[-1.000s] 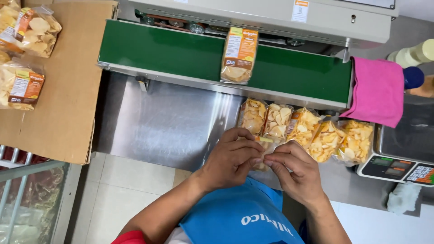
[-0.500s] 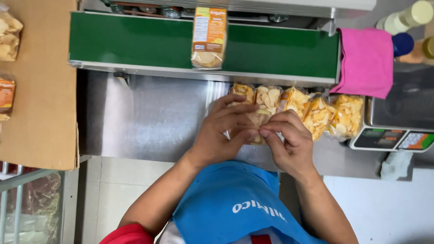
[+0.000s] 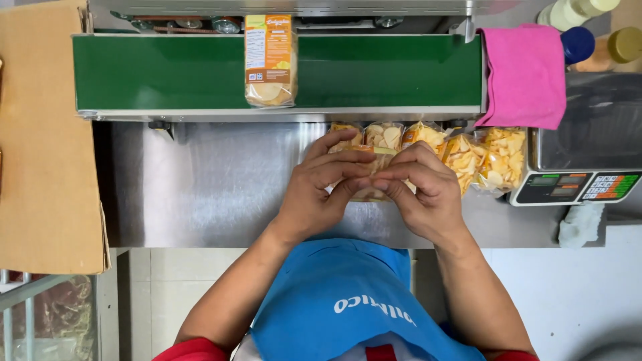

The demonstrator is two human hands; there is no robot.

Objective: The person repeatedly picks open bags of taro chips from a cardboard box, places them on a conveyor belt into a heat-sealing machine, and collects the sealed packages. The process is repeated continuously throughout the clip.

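We are pinching a clear plastic bag of yellow chips point(image 3: 374, 175) over the steel table point(image 3: 200, 187), left hand point(image 3: 317, 190) and right hand point(image 3: 424, 194) both clamped on its top edge, fingertips meeting. An uneven fold probably risks chips spilling out.

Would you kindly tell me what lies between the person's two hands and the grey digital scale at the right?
In the head view, a row of clear chip bags lies on the steel table between the hands and the scale.
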